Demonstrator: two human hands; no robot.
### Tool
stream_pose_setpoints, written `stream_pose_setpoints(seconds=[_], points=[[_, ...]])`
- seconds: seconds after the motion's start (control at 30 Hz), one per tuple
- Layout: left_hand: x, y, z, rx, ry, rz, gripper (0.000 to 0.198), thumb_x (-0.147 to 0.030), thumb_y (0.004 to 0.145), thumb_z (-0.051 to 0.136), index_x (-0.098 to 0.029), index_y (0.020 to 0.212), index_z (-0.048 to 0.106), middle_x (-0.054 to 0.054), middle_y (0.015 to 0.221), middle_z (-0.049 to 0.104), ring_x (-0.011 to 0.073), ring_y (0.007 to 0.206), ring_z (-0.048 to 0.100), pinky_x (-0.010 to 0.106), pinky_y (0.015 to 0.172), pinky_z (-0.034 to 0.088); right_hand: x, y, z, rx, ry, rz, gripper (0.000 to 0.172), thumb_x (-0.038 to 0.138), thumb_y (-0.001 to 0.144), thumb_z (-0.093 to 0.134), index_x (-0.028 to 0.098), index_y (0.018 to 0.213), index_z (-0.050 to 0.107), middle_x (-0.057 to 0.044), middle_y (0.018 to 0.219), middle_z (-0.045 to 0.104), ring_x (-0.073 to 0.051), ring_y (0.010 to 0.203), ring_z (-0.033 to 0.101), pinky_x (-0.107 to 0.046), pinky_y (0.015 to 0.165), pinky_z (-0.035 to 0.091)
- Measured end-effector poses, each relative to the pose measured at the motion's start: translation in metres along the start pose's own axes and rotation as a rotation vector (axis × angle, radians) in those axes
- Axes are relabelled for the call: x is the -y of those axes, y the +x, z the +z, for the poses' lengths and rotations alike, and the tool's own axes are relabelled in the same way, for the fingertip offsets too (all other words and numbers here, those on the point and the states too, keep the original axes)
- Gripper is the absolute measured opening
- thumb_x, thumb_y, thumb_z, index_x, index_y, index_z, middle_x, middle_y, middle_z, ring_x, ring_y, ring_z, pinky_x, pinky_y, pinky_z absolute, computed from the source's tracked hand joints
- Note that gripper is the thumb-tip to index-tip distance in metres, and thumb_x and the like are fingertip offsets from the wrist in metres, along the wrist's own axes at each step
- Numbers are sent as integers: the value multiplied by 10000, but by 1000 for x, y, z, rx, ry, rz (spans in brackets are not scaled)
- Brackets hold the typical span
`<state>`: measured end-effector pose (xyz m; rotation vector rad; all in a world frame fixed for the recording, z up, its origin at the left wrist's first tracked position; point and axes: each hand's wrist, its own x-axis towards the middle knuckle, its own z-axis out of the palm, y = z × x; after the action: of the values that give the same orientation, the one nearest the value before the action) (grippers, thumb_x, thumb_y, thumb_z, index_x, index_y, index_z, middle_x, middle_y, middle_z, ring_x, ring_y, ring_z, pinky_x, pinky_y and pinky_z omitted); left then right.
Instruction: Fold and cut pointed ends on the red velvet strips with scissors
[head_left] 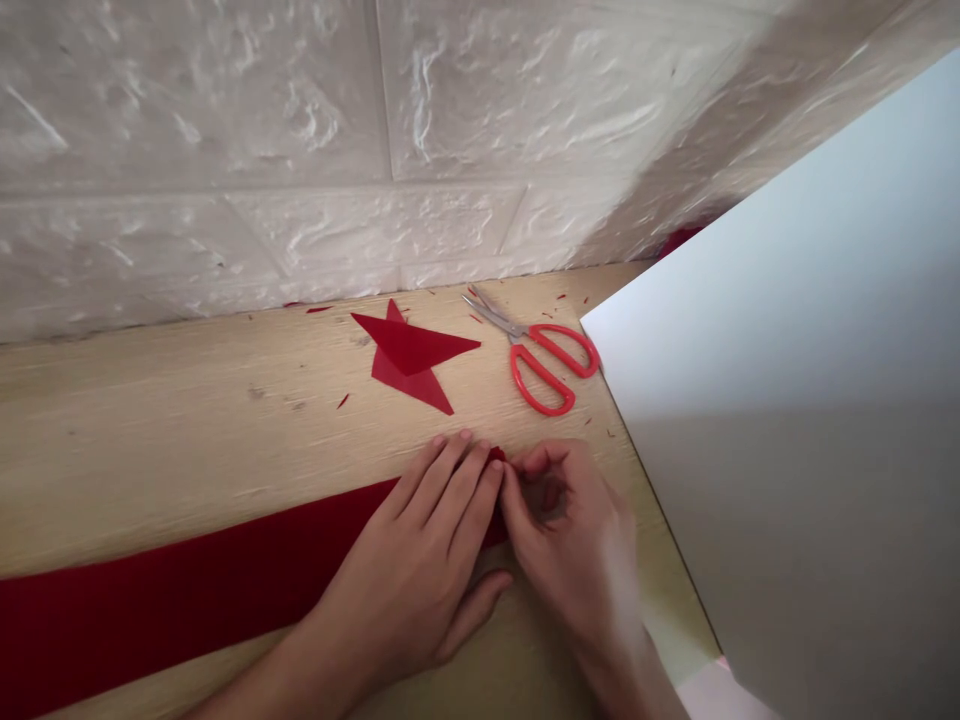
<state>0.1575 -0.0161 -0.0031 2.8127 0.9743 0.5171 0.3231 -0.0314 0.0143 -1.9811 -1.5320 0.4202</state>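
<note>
A long dark red strip [225, 570], paper or cloth, runs from the left edge across the table to my hands. My left hand [427, 550] lies flat over the strip's right end, its fingers stretched out. Beside it, my right hand [570, 530] pinches the strip's end between thumb and index finger. A small red bit shows between the two hands, and the rest of that end is covered. Beyond my hands lie two pointed red cut pieces [412, 350], one across the other. To their right rest scissors [540, 350] with red handles, their blades slightly apart.
A pale wooden table [150, 430] meets a white embossed brick-pattern wall [300, 130] at the back. A large white panel [810, 400] stands close on the right. Several tiny red scraps are scattered near the scissors and along the wall.
</note>
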Motion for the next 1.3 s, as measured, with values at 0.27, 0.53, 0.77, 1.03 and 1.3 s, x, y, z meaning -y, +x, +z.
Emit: stream_pose_setpoints(seconds=[0.27, 0.53, 0.77, 1.03, 1.3], points=[[1, 3, -2, 12, 2, -2, 627, -459, 1011, 444, 19, 1409, 527, 227, 1466, 592, 379, 1407, 499, 480, 1222, 290, -3, -3, 4, -38, 35, -1, 83, 253, 901, 686, 237, 943, 616, 11, 799, 728, -140, 637, 689, -255, 617, 575], [-1, 2, -1, 8, 10, -8, 640, -468, 1021, 413, 23, 1419, 517, 224, 1457, 599, 383, 1400, 508, 486, 1227, 280, -5, -2, 6, -66, 22, -69, 75, 222, 923, 696, 242, 949, 628, 28, 793, 739, -122, 632, 702, -226, 608, 563], [1, 2, -1, 9, -14, -3, 628, -453, 1017, 428, 23, 1415, 522, 221, 1467, 595, 385, 1413, 496, 492, 1231, 292, -6, -4, 8, -105, -120, -268, 137, 163, 944, 684, 245, 1040, 631, 9, 861, 771, -150, 723, 723, -261, 683, 561], [1, 1, 0, 4, -27, -8, 628, -449, 1016, 440, 29, 1414, 530, 221, 1459, 602, 382, 1402, 505, 485, 1220, 311, -3, 4, 8, -34, 48, 7, 226, 245, 920, 706, 245, 1137, 646, -18, 985, 757, -131, 671, 669, -266, 628, 569], [3, 5, -11, -21, -30, -91, 527, -412, 1047, 392, -28, 1336, 607, 176, 1351, 680, 355, 1255, 587, 481, 1049, 505, -10, 7, 4, 107, 174, 96, 114, 322, 944, 665, 247, 1029, 658, -28, 916, 733, -188, 790, 691, -354, 758, 579]])
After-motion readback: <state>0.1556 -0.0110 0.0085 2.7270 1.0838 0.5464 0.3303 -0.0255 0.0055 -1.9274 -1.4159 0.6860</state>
